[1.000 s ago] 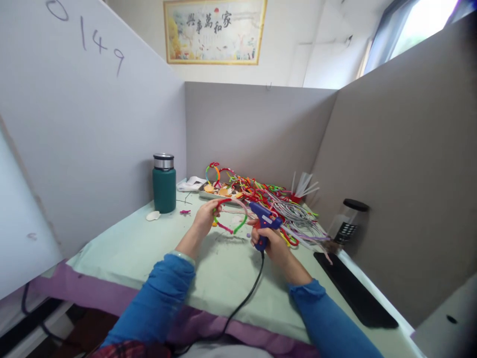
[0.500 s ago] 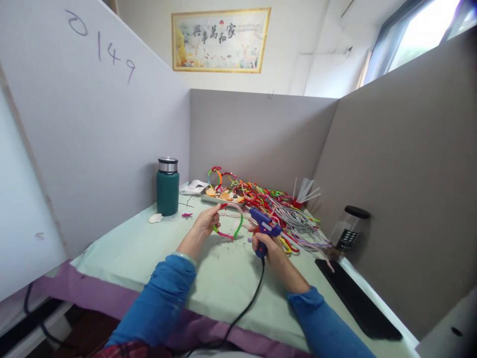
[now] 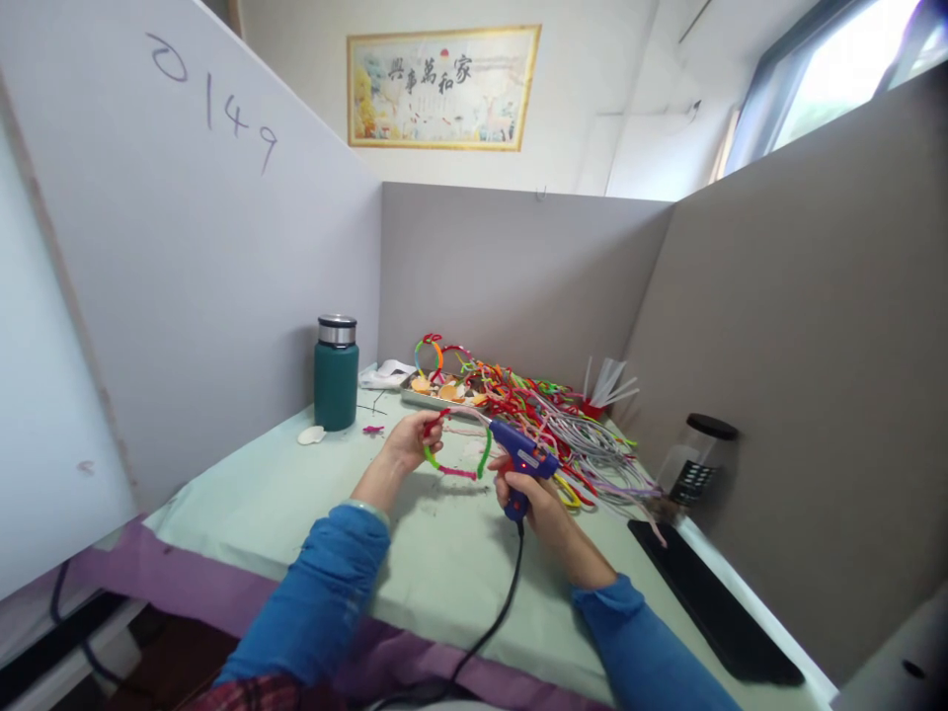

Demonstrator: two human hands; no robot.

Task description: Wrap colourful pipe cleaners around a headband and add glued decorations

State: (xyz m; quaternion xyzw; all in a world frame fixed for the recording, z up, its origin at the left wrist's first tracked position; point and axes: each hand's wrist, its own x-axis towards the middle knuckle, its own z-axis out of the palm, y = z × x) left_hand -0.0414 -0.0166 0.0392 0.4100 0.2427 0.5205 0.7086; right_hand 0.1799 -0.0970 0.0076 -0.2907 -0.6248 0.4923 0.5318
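My left hand (image 3: 409,441) pinches the left side of a ring of coloured pipe cleaner (image 3: 457,473), with red, pink and green sections, held above the table. In my right hand (image 3: 527,491) is a blue glue gun (image 3: 521,450), its small red light showing and a clear glue stick out of its back. The gun's nozzle points left at the ring's upper right part; whether they touch cannot be told. A black cord hangs from the handle.
A green bottle (image 3: 336,375) and a white disc (image 3: 311,434) stand left. Behind are a metal tray (image 3: 436,402) of small pieces and a heap of pipe cleaners (image 3: 570,420). At right are a clear jar (image 3: 685,469) and a black strip (image 3: 715,602).
The glue gun's nozzle has moved left to the ring's upper right part. The ring has tilted slightly in my left hand. The view has shifted a little.
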